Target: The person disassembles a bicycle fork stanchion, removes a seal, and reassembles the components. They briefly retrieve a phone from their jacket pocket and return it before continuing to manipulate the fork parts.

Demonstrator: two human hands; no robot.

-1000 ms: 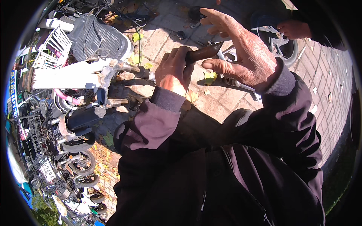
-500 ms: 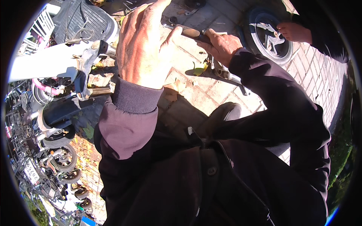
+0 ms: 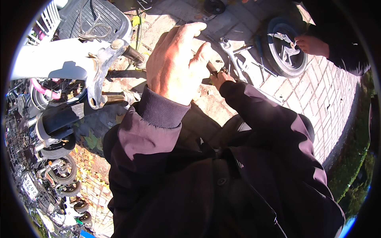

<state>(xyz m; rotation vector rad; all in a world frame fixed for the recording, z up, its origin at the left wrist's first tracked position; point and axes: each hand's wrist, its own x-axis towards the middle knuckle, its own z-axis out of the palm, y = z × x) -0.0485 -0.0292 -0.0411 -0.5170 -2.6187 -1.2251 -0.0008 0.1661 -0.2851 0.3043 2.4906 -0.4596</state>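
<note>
My left hand (image 3: pixel 174 65) is raised at upper centre, back toward me. Its thumb and forefinger stand apart in a curved shape, with bright paving visible between them; the other fingers are mostly hidden. Just beyond, to its right and smaller in view, my right hand (image 3: pixel 223 79) closes around the end of a brown and dark bar like a tool handle (image 3: pixel 212 68). The bar's other end passes behind my left thumb and cannot be made out. Beside my right hand lies a pale metal arm with a ring end (image 3: pixel 232 57) on the paving.
To the left stands a white two-wheeler frame (image 3: pixel 47 59) with a bare metal fork clamp (image 3: pixel 97 77). A grey ribbed footboard (image 3: pixel 89 23) lies behind it. At right, another person's hand (image 3: pixel 312 45) touches a small spoked wheel (image 3: pixel 286 47). Parked two-wheelers (image 3: pixel 63 168) line the lower left.
Both hands have moved down in view, the left also to the right and the right slightly left. More of the metal arm shows. The other person's hand remains at the wheel.
</note>
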